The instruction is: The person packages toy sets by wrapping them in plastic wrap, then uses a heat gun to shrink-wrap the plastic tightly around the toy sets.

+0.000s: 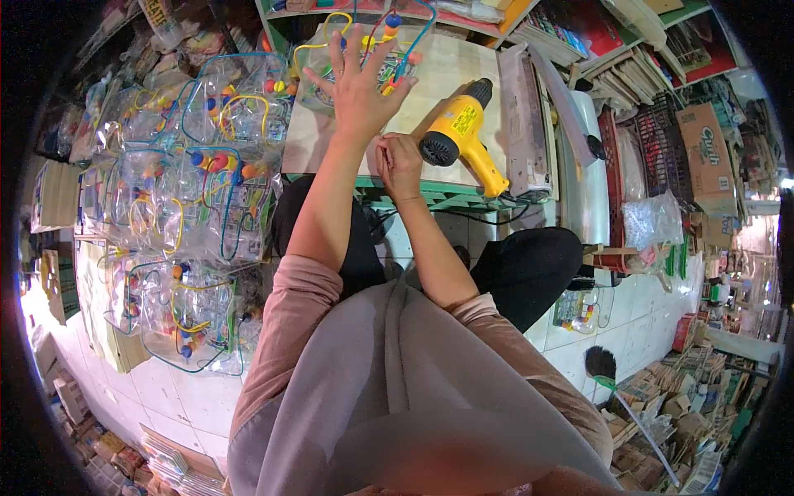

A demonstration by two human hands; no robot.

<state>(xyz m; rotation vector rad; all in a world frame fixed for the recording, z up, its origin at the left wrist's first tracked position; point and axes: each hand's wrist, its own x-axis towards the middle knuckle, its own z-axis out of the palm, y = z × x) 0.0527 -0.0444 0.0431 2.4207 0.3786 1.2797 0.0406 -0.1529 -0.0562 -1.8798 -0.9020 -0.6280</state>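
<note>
Clear packets [157,198]: many, in a big stacked mass well to the left of the yellow heat gun; a single packet [318,59] lies beyond the gun and to its left, under my spread fingers.
Tabletop [318,153]: pale, with a green edge, in front of me and directly beneath the heat gun.
Long pale unit [527,120]: just right of the heat gun, running away from me.
Heat gun [460,132]: on its side, black nozzle pointing away, handle towards me and rightward.
Left hand [362,87]: left of the heat gun and farther off, empty, fingers fanned wide; I cannot tell if it touches the packet.
Right hand [400,165]: just left of the heat gun, fingers curled in; I cannot tell whether they grasp anything.
Coloured balls [394,21]: beyond the heat gun and to its left, orange, yellow and blue, beside my left fingertips.
</note>
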